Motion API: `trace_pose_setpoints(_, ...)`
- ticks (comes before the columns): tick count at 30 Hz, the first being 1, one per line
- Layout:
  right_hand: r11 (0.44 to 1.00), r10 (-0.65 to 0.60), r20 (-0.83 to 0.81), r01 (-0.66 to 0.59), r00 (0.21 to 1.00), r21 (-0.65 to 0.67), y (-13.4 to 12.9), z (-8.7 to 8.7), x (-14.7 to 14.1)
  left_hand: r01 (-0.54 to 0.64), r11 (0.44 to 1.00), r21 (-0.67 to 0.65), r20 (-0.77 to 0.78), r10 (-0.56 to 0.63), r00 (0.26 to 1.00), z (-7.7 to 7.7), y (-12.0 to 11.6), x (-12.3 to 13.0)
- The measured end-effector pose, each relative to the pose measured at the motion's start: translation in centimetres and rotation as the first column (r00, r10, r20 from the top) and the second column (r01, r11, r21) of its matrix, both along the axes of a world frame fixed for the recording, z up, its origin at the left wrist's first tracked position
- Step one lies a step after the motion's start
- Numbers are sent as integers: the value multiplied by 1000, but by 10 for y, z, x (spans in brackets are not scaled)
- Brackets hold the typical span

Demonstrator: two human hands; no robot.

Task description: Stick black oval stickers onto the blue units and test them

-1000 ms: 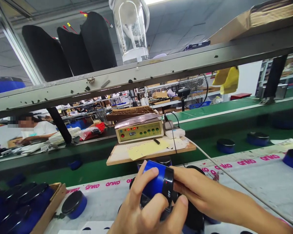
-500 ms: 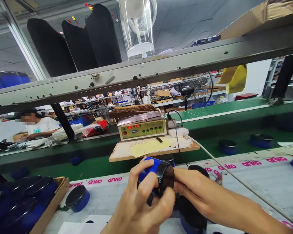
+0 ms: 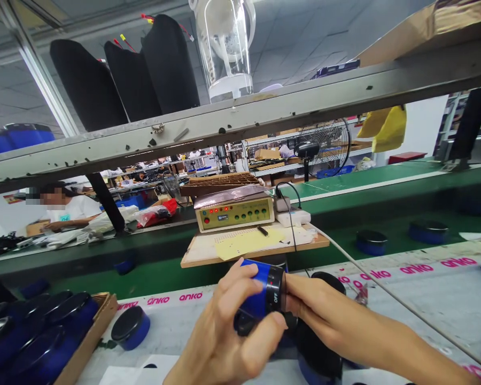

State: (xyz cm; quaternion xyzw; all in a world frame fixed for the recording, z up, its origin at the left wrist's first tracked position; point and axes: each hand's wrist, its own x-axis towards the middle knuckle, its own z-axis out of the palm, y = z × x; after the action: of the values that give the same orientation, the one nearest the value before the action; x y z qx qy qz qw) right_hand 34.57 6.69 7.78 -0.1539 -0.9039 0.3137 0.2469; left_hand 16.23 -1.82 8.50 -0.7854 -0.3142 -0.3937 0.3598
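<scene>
Both hands clenched on a blue speaker (image 3: 260, 291) held just above the tabletop (image 3: 425, 299): left hand (image 3: 228, 342) around its body, right hand (image 3: 316, 315) at its black end.

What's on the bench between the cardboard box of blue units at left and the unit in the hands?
Head view: one loose blue puck with a black top on the bench, nothing else.

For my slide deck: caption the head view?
Left hand and right hand grip a blue cylinder with black OFF-marked band above the workbench.
</scene>
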Motion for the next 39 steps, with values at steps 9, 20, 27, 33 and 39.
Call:
trace_pose_setpoints(9, 990, -69, 9, 67, 998, 120, 1, 1, 2, -88, 980, -178, 26, 94, 995, 2, -1, -5)
trace_pose_setpoints(20, 975, -167, -135, 184, 977, 123, -35, 10, 10, -115, 965, -236, 158, 155, 975, -4, -11, 8)
trace_pose_setpoints(27, 979, -138, -248, 169, 959, 110, -41, 12, 9, -110, 965, -238, 120, 142, 983, -5, -11, 11)
trace_pose_setpoints(33, 985, -142, -281, 163, 949, 50, -44, 12, 7, -93, 976, -194, 108, 116, 987, -5, -11, 10)
trace_pose_setpoints(39, 992, -124, -293, 119, 948, -38, -41, 11, 5, -63, 986, -156, 114, 81, 990, -8, -7, 9)
